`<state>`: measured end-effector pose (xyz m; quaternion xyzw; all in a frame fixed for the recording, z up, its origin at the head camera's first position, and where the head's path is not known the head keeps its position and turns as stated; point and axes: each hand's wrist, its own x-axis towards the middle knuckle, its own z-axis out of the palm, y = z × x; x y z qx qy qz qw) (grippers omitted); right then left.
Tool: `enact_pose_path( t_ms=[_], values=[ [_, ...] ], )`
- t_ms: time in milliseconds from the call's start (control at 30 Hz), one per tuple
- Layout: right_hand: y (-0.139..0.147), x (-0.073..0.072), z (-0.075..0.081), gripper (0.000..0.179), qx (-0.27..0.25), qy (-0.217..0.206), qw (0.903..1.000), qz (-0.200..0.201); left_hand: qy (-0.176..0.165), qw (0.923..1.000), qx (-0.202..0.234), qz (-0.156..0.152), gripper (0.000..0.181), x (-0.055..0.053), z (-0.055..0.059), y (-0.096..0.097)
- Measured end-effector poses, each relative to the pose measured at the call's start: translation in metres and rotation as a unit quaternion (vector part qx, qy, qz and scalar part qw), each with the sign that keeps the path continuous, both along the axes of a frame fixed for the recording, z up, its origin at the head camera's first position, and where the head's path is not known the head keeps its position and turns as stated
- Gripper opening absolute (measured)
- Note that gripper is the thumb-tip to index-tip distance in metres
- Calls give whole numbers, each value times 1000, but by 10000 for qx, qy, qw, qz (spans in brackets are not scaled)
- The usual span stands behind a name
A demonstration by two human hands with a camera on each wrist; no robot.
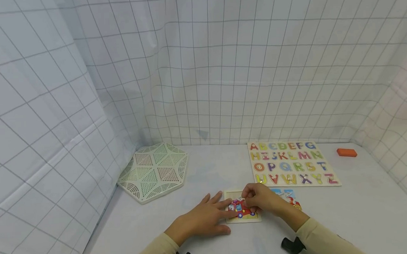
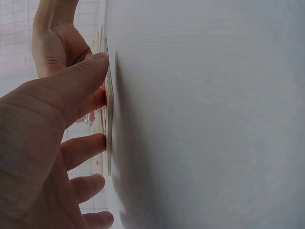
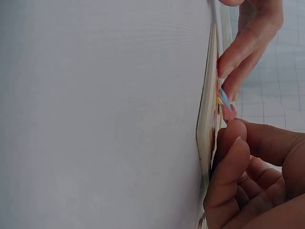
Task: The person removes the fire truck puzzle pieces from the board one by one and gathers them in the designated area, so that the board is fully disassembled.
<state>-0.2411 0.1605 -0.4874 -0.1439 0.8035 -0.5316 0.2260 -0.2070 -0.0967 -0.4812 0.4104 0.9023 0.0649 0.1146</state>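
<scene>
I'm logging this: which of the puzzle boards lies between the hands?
The small pale-framed board picturing a red vehicle; the blue picture board lies right of it, and the large alphabet board farther back.

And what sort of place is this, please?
Perhaps a screened-off tabletop booth: white grid-patterned sheets hang behind and beside a pale table, where an alphabet board and a small red-vehicle puzzle lie.

Head view: bright, diffuse light. Wrist views: dimmer, greyer; in the left, soft shadow darkens the worktop (image 2: pixel 219 114).
</scene>
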Motion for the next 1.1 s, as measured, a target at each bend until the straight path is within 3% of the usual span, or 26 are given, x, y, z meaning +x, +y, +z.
enact_pose_path(
  t_ms=[433, 733, 900, 1100],
  values=[
    [-2, -2, -1, 11, 159, 170, 9997, -71, -102, 9999, -5, 57, 56, 1, 4, 0],
    [2, 0, -1, 17, -41, 32, 9984, -565, -91, 9999, 56, 46, 56, 1, 1, 0],
    [17, 4, 3, 20, 23, 13, 9957, -931, -89, 9999, 59, 51, 56, 1, 0, 0],
    [55, 6, 3, 25, -110, -133, 9930, -1170, -72, 9999, 39, 76, 56, 0, -2, 0]
  ],
)
